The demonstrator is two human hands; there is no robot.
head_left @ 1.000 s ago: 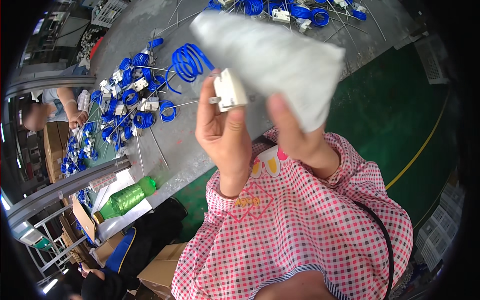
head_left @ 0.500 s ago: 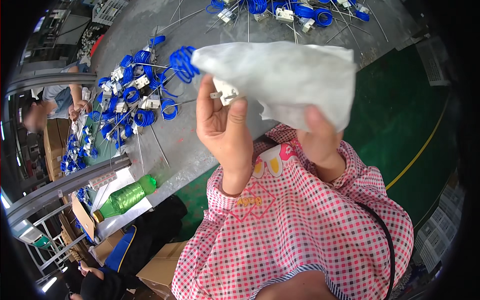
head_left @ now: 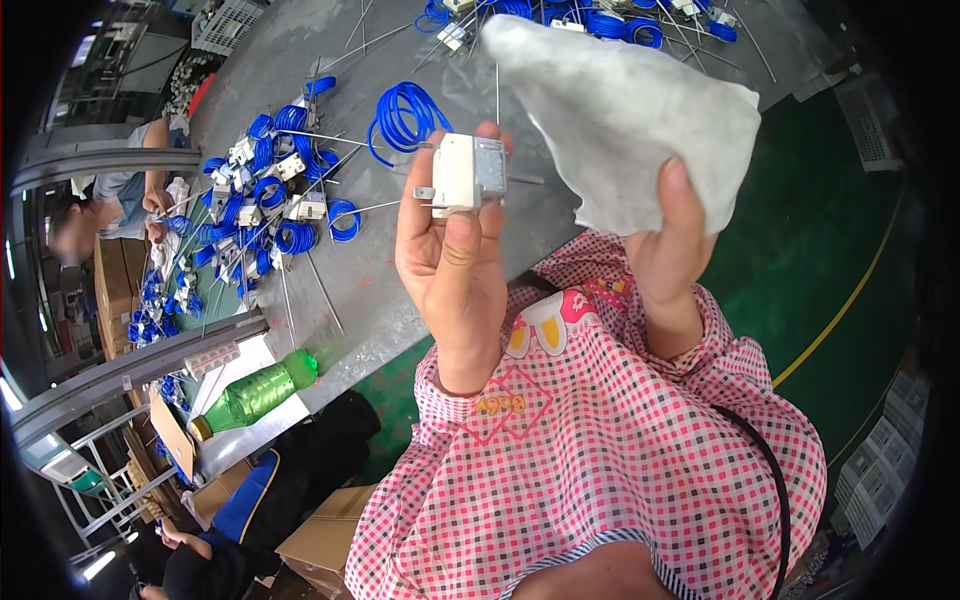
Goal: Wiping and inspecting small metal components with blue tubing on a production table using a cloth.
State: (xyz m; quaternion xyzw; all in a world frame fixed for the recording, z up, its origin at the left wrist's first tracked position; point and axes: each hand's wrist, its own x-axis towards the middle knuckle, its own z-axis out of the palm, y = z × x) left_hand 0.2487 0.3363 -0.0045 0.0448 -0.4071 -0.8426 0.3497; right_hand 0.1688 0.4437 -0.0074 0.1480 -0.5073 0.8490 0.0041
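Observation:
My left hand (head_left: 452, 265) is raised over the table, with thumb and fingers closed round a capillary thermostat (head_left: 456, 172). The thermostat has a cream block body, a grey metal side and small metal tabs. Its loose blue coil (head_left: 405, 118) stands out just beyond my fingertips. On the right, my right hand (head_left: 668, 250) grips a white cloth (head_left: 650, 120) at its lower edge, thumb in front. The cloth hangs spread out and apart from the thermostat; the fingers behind it are hidden.
A heap of similar thermostats (head_left: 270, 190) with blue coils and thin metal rods lies to the left on the grey table (head_left: 365, 270). More coils (head_left: 605, 25) lie at the far edge. A green bottle (head_left: 260, 393) lies near a metal frame; another person (head_left: 120, 195) works beyond it.
The cloth has swung away to the right and upward off the thermostat, which now shows fully in my left hand. My left hand has turned a little, and the blue coil has shifted right.

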